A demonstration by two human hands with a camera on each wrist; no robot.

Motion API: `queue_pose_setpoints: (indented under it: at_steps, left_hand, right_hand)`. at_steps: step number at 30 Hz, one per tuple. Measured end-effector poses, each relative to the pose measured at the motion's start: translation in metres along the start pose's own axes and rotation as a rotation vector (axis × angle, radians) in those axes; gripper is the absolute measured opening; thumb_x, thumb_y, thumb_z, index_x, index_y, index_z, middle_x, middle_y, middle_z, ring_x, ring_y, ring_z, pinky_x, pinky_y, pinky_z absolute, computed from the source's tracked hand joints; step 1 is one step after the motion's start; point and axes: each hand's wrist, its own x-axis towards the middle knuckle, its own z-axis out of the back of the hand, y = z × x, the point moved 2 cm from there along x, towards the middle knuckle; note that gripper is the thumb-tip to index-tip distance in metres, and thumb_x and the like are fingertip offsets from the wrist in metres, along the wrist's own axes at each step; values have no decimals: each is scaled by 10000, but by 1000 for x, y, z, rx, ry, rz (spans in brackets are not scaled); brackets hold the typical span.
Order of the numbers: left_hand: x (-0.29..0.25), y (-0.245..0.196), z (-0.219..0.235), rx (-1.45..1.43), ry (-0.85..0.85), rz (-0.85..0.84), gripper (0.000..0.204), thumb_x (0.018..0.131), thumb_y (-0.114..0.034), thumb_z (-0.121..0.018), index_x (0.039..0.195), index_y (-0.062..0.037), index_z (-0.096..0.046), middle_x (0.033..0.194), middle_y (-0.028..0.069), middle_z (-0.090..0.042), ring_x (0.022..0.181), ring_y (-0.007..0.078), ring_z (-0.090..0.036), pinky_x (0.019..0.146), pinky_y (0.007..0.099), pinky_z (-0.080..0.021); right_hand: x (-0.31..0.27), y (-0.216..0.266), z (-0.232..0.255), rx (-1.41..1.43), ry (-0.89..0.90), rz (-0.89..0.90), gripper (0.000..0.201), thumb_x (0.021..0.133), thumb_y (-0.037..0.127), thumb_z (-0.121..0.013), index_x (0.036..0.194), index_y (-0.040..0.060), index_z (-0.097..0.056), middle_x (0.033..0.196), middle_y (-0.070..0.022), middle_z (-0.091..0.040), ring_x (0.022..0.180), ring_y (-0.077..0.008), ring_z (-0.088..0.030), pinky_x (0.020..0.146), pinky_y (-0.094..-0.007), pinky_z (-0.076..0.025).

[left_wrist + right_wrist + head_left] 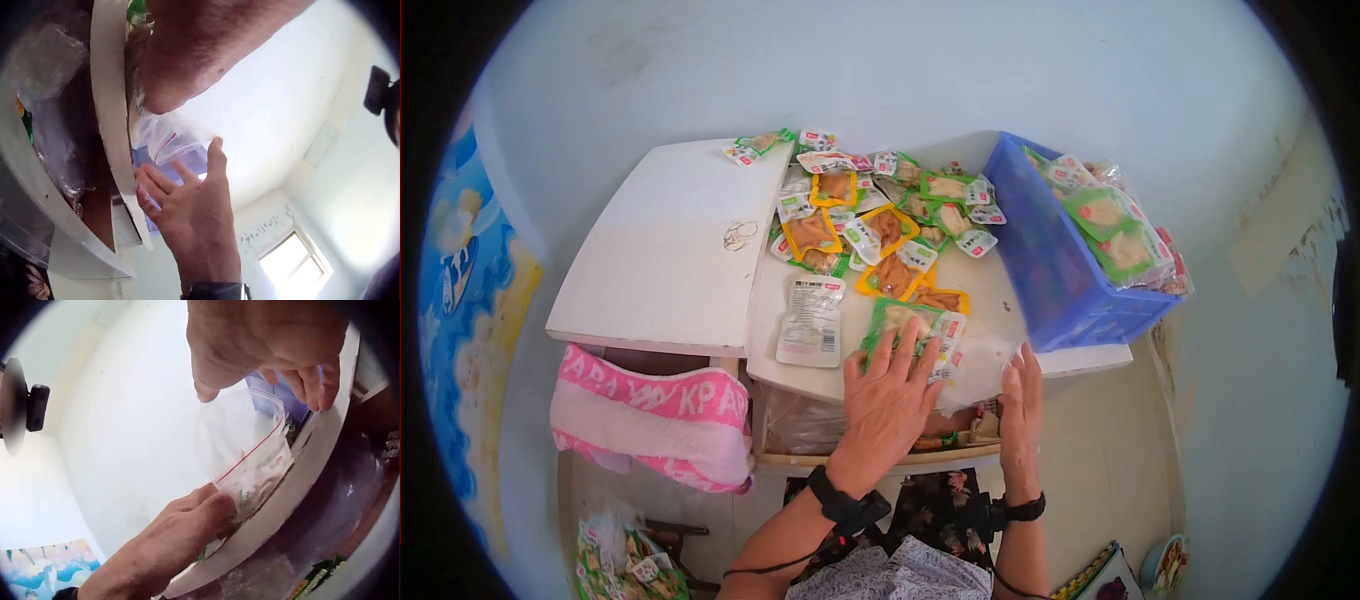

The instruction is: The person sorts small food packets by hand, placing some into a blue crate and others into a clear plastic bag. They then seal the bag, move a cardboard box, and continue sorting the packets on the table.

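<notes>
My left hand [892, 385] rests with spread, straight fingers on a green-and-white snack packet [890, 318] at the table's front. A clear zip bag [240, 444] with a red seal line extends to the right from under that hand. My right hand [1022, 425] is at the bag's right end, its thumb tip touching the plastic and its other fingers extended apart from the thumb. Beside the left hand lies a white packet [811, 322] with printed text and a barcode. Behind are yellow-edged packets [887, 228] and more green ones in a loose pile.
A blue crate [1050, 240] filled with bagged packets stands at the right. The white cabinet top [650, 240] lies left, with a pink-and-white towel [650, 415] hanging below it. An open drawer [800, 420] holding plastic bags projects under the table edge.
</notes>
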Motion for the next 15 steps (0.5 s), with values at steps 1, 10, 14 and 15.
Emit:
queue_pose_setpoints:
  at_steps: [1, 10, 14, 15]
  left_hand:
    - [-1, 0, -1, 6, -7, 0, 542, 928, -323, -704, 1430, -153, -592, 1561, 114, -469, 1326, 302, -478, 1007, 482, -367]
    - [-8, -1, -4, -20, -83, 64, 613, 902, -292, -728, 1455, -88, -560, 1561, 126, -468, 1317, 306, -480, 1005, 481, -363]
    - [-14, 1, 2, -131, -101, 53, 690, 898, -276, -739, 1507, -56, -501, 1572, 142, -450, 1317, 321, -479, 1028, 468, -368]
    - [-17, 3, 1, -182, -107, 60, 714, 902, -268, -740, 1523, -40, -471, 1576, 158, -439, 1329, 336, -471, 1049, 470, -365]
  right_hand:
    - [0, 3, -2, 29, 61, -41, 684, 1039, 326, -594, 1603, 54, -319, 1473, -235, -534, 1322, -303, -561, 1072, -384, -447]
    - [-1, 20, -49, -43, 168, 95, 881, 882, 21, -738, 1628, 95, -276, 1320, -235, -618, 1186, -255, -619, 941, -356, -528]
    - [31, 15, -33, 115, 139, 79, 739, 901, -87, -658, 1573, 66, -391, 1071, -114, -710, 938, -139, -659, 829, -274, -532]
    - [38, 20, -33, 178, 150, 90, 711, 906, -108, -640, 1559, 59, -414, 1023, -89, -716, 887, -117, -657, 805, -257, -530]
